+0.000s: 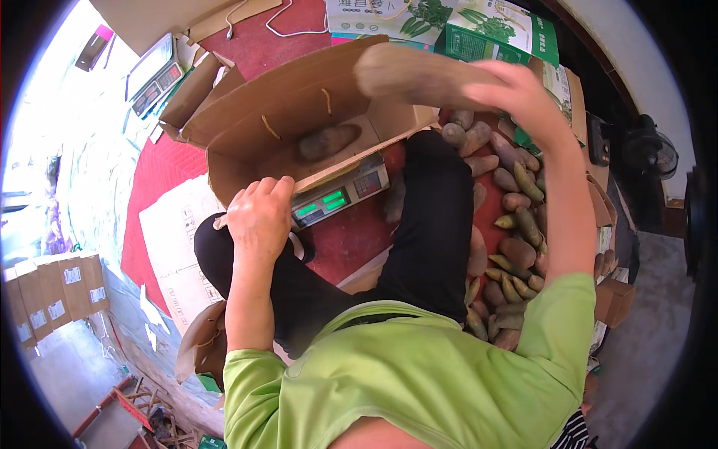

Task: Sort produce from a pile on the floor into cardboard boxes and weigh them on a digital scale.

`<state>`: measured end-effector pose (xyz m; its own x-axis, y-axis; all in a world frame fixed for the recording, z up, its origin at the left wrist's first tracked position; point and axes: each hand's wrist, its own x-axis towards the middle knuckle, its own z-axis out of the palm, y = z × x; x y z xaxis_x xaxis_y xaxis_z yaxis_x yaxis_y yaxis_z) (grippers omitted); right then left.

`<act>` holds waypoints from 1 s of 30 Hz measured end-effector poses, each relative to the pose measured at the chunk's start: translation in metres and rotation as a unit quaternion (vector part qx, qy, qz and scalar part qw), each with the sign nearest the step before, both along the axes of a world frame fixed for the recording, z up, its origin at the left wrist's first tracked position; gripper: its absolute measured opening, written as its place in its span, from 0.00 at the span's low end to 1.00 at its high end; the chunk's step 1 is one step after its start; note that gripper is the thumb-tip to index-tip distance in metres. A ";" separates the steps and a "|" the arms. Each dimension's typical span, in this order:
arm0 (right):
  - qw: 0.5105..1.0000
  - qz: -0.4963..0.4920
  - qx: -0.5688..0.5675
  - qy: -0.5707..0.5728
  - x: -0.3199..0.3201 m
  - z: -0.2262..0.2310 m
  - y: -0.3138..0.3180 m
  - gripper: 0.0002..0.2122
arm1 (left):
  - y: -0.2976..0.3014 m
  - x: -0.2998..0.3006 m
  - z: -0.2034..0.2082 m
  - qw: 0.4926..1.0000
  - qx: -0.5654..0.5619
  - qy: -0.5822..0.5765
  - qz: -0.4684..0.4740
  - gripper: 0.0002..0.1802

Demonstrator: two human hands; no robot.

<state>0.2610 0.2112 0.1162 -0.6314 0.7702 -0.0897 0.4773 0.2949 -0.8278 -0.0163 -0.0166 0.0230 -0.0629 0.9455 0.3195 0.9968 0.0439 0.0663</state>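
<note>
My right hand [499, 88] is closed on the end of a large, soil-coloured radish [419, 75], blurred by motion, above the right end of an opened cardboard box [299, 88]. The fingers of my left hand [262, 213] are wrapped over the near rim of that box. Inside it, one dusty radish [329, 142] lies on the bottom, and two yellow cord loops hang on the far wall. Under the box is a digital scale [340, 198] with a lit green display, partly hidden.
A heap of brown and greenish radishes [516, 217] spreads over the red ground cover [340, 251] to my right. Another scale [157, 82] stands far left. Printed cartons [486, 37] lie at the back. Flat cardboard [176, 239] is at left; a black fan [651, 150] stands right.
</note>
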 end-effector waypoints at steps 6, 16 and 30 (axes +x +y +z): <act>0.937 0.163 0.110 -0.288 -0.139 -0.049 0.002 0.23 | 0.004 -0.002 -0.002 1.000 0.003 -0.009 0.013 0.02; 0.953 0.191 0.185 -0.146 -0.162 -0.098 -0.004 0.17 | 0.008 -0.006 -0.004 0.997 -0.021 -0.051 0.063 0.05; 0.954 -0.240 0.019 -0.179 0.219 -0.263 -0.044 0.14 | 0.013 -0.001 -0.008 0.995 -0.004 -0.069 0.072 0.06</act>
